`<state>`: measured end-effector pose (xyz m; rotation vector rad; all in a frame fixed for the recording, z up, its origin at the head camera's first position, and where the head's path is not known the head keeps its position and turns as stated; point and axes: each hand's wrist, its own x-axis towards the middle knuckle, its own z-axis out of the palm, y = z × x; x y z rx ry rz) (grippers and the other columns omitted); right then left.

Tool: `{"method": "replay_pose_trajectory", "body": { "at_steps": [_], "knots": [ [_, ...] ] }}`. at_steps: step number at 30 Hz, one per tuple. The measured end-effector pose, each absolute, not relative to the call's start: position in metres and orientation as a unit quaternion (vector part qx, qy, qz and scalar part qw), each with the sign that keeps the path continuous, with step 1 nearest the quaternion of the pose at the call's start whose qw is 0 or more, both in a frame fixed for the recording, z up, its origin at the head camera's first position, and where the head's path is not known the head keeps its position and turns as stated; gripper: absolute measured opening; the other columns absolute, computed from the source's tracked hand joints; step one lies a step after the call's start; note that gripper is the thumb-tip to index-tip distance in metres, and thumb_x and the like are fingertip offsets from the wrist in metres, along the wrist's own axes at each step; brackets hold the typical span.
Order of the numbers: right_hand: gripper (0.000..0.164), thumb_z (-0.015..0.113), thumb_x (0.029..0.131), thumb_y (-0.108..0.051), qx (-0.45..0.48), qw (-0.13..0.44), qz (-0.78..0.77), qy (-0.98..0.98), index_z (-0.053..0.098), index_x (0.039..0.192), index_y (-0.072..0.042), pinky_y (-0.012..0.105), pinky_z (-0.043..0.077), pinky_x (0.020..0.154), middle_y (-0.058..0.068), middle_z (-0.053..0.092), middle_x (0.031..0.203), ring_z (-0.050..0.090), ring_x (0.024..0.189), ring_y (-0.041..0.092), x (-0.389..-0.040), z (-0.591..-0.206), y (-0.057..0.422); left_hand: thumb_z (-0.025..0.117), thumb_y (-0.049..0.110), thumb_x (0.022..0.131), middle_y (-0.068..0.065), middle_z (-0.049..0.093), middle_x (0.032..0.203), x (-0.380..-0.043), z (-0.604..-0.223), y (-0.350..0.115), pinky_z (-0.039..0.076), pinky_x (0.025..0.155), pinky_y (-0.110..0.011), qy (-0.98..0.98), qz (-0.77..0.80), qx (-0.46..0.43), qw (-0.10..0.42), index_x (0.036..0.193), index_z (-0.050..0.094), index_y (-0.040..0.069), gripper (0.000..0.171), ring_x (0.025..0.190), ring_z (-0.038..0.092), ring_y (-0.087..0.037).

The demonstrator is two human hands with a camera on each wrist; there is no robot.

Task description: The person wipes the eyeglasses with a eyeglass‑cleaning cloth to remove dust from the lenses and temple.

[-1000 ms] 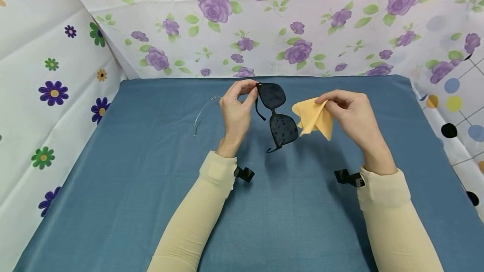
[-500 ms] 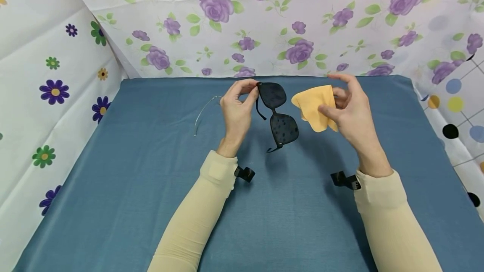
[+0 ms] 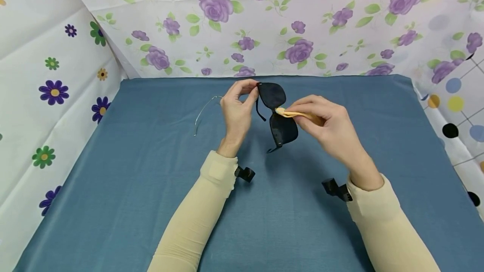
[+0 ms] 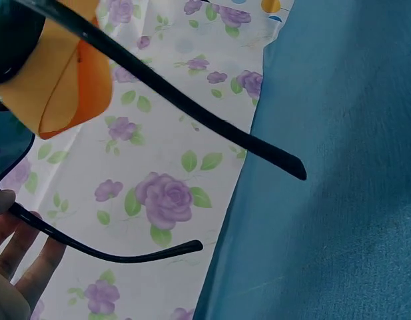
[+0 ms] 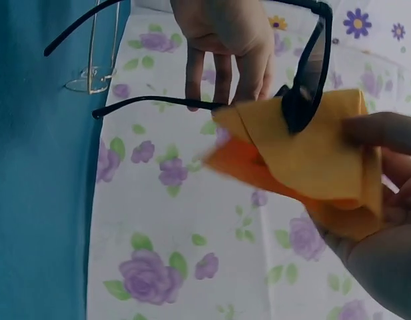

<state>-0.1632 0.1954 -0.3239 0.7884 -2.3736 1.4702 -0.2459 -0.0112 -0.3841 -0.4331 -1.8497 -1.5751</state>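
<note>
Black sunglasses [image 3: 284,129] are held up above the blue cloth, lenses turned sideways one over the other, temples unfolded. My left hand [image 3: 237,114] pinches them at the upper outer corner of the frame, by the hinge. A folded yellow cleaning cloth [image 5: 325,153] is pinched between the thumb and fingers of my right hand [image 3: 330,127]. In the head view its edge lies at the bridge, between the two lenses. The right wrist view shows the cloth overlapping one lens. Both temples [image 4: 185,107] stretch across the left wrist view.
Thin metal-framed glasses [image 5: 90,83] lie on the blue tablecloth [image 3: 159,179] left of my left hand, partly hidden by it in the head view. A flower-print sheet [image 3: 257,20] rises behind the table's far edge; other patterned sheets hang at both sides.
My right hand has spread and regripped the yellow cloth, then moved left, bringing it folded against the sunglasses. The left hand and the sunglasses have stayed in place.
</note>
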Motion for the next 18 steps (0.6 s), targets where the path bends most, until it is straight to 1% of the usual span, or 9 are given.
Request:
{"method": "replay_pose_trajectory", "body": {
  "at_steps": [2, 4, 7, 9, 14, 16, 18],
  "knots": [
    [0.028, 0.068, 0.089, 0.005, 0.309, 0.147, 0.466, -0.816, 0.075, 0.111, -0.012, 0.022, 0.045, 0.072, 0.000, 0.066, 0.109, 0.055, 0.093, 0.013, -0.162, -0.324, 0.192, 0.069, 0.012, 0.093, -0.007, 0.070, 0.097, -0.246, -0.384, -0.011, 0.056, 0.065, -0.030, -0.712, -0.595, -0.166, 0.334, 0.101, 0.073, 0.006, 0.011, 0.088, 0.066, -0.017],
    [0.029, 0.069, 0.089, 0.005, 0.328, 0.164, 0.428, -0.826, 0.075, 0.112, -0.012, 0.023, 0.041, 0.068, -0.001, 0.065, 0.109, 0.052, 0.092, 0.012, -0.160, -0.325, 0.189, 0.069, 0.013, 0.093, -0.007, 0.070, 0.097, -0.246, -0.384, -0.011, 0.055, 0.064, -0.029, -0.714, -0.591, -0.165, 0.338, 0.101, 0.073, 0.006, 0.011, 0.088, 0.066, -0.017],
    [0.030, 0.067, 0.090, 0.003, 0.338, 0.170, 0.387, -0.841, 0.074, 0.114, -0.013, 0.025, 0.038, 0.066, -0.001, 0.064, 0.108, 0.049, 0.091, 0.012, -0.159, -0.327, 0.186, 0.069, 0.012, 0.093, -0.007, 0.070, 0.096, -0.245, -0.383, -0.010, 0.054, 0.063, -0.029, -0.717, -0.584, -0.160, 0.345, 0.101, 0.073, 0.005, 0.012, 0.087, 0.066, -0.017],
    [0.029, 0.066, 0.092, 0.002, 0.335, 0.165, 0.369, -0.851, 0.074, 0.116, -0.014, 0.026, 0.037, 0.066, -0.001, 0.063, 0.108, 0.048, 0.090, 0.012, -0.159, -0.327, 0.184, 0.069, 0.010, 0.093, -0.009, 0.070, 0.096, -0.245, -0.383, -0.009, 0.053, 0.062, -0.028, -0.719, -0.580, -0.156, 0.351, 0.101, 0.073, 0.004, 0.011, 0.087, 0.066, -0.017],
    [0.030, 0.065, 0.093, -0.001, 0.334, 0.142, 0.339, -0.868, 0.072, 0.119, -0.014, 0.030, 0.038, 0.066, 0.000, 0.060, 0.108, 0.046, 0.090, 0.014, -0.159, -0.329, 0.182, 0.069, 0.002, 0.091, -0.016, 0.069, 0.094, -0.245, -0.383, -0.007, 0.051, 0.058, -0.029, -0.718, -0.571, -0.152, 0.367, 0.099, 0.071, -0.003, 0.010, 0.086, 0.066, -0.025],
    [0.030, 0.065, 0.093, -0.001, 0.338, 0.137, 0.337, -0.868, 0.072, 0.119, -0.015, 0.031, 0.038, 0.066, 0.000, 0.059, 0.109, 0.046, 0.091, 0.014, -0.159, -0.330, 0.182, 0.069, 0.001, 0.091, -0.016, 0.069, 0.094, -0.245, -0.383, -0.007, 0.050, 0.057, -0.029, -0.718, -0.570, -0.150, 0.371, 0.099, 0.071, -0.003, 0.009, 0.086, 0.065, -0.026],
    [0.030, 0.066, 0.093, -0.001, 0.344, 0.135, 0.338, -0.865, 0.073, 0.118, -0.015, 0.031, 0.038, 0.067, 0.001, 0.059, 0.109, 0.046, 0.093, 0.015, -0.159, -0.329, 0.183, 0.068, 0.004, 0.092, -0.014, 0.069, 0.094, -0.245, -0.383, -0.008, 0.049, 0.058, -0.028, -0.718, -0.569, -0.149, 0.372, 0.099, 0.072, -0.001, 0.009, 0.086, 0.065, -0.023]
  ]
}}
